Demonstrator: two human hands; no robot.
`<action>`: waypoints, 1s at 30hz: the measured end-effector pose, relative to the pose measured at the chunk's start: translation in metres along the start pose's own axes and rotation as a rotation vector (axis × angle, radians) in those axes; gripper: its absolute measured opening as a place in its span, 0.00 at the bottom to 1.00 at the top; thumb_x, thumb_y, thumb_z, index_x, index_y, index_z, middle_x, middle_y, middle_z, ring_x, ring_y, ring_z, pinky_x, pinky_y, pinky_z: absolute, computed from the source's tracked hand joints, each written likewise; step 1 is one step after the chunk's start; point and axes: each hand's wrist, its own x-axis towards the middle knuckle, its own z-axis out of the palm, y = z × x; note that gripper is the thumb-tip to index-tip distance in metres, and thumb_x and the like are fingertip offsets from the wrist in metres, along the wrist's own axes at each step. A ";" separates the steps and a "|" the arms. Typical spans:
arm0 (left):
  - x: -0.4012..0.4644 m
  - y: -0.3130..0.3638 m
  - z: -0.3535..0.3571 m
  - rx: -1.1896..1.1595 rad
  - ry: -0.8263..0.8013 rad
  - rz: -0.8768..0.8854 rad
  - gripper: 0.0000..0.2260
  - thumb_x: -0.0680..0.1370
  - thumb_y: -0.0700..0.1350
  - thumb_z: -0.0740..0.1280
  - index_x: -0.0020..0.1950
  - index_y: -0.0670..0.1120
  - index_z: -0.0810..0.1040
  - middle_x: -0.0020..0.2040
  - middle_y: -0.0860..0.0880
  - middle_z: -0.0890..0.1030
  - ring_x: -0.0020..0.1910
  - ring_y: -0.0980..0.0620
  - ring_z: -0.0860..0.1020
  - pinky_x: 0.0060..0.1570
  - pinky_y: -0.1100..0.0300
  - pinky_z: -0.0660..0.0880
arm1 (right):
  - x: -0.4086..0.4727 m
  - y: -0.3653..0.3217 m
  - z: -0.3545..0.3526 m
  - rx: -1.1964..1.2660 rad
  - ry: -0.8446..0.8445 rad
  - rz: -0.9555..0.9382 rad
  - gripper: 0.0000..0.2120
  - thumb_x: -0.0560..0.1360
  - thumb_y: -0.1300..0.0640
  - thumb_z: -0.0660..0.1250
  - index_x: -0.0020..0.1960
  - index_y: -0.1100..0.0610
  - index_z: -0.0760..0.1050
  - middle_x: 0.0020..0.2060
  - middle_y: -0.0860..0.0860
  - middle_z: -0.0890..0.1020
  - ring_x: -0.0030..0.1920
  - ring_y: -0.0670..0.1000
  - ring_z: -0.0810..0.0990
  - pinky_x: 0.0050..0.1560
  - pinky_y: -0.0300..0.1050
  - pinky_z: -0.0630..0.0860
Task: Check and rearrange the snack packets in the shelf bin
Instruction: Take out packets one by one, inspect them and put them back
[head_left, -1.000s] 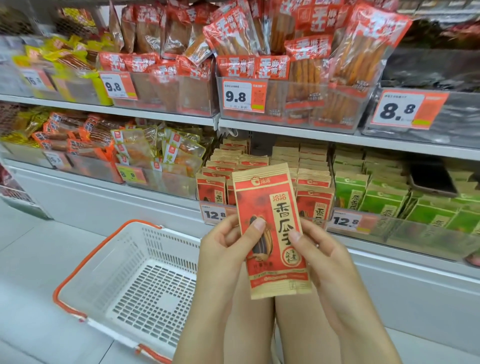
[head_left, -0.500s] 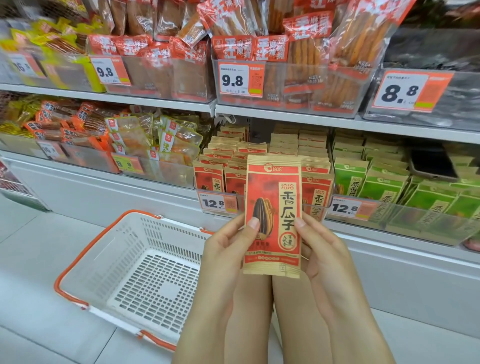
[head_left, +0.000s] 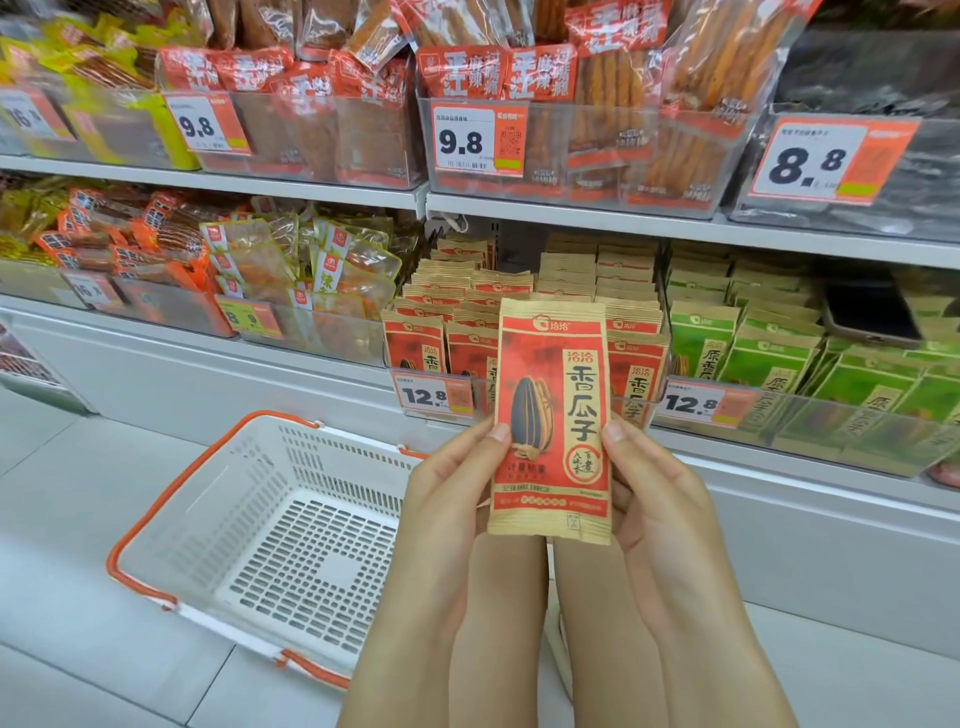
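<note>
I hold one red sunflower-seed packet (head_left: 553, 415) upright in front of the lower shelf, its printed front facing me. My left hand (head_left: 452, 483) pinches its left edge with the thumb on the front. On the other edge, my right hand (head_left: 660, 499) grips in the same way. Behind the packet stands a clear shelf bin (head_left: 441, 402) filled with rows of matching red packets (head_left: 415, 343), marked with a 12.8 price tag.
A white shopping basket with orange rim (head_left: 270, 525) sits empty on the floor at left. Green seed packets (head_left: 769, 358) fill the bin to the right, with a phone (head_left: 870, 317) lying on them. Upper shelf bins hold red snack bags (head_left: 519, 73).
The packet has gone from tilted to upright and risen closer to the shelf bin. Both hands stayed on its edges.
</note>
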 end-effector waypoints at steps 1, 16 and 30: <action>0.000 -0.001 -0.001 -0.008 0.000 0.002 0.17 0.74 0.51 0.68 0.59 0.43 0.83 0.52 0.41 0.85 0.55 0.40 0.83 0.58 0.47 0.76 | 0.000 -0.001 0.000 -0.010 -0.015 0.001 0.20 0.71 0.49 0.64 0.60 0.54 0.80 0.49 0.53 0.86 0.47 0.50 0.85 0.47 0.48 0.78; 0.001 -0.002 0.003 0.142 0.035 0.166 0.16 0.80 0.38 0.67 0.67 0.47 0.78 0.53 0.56 0.85 0.54 0.59 0.82 0.51 0.65 0.77 | -0.004 -0.003 0.002 0.049 -0.029 -0.037 0.19 0.72 0.58 0.66 0.63 0.53 0.76 0.51 0.51 0.85 0.49 0.49 0.85 0.43 0.40 0.81; -0.002 -0.007 0.004 0.119 -0.166 0.076 0.21 0.72 0.58 0.66 0.62 0.52 0.80 0.46 0.63 0.83 0.51 0.64 0.79 0.50 0.69 0.74 | 0.007 -0.025 0.022 -0.184 -0.044 -0.153 0.10 0.76 0.55 0.64 0.54 0.54 0.81 0.47 0.47 0.86 0.49 0.44 0.83 0.50 0.42 0.81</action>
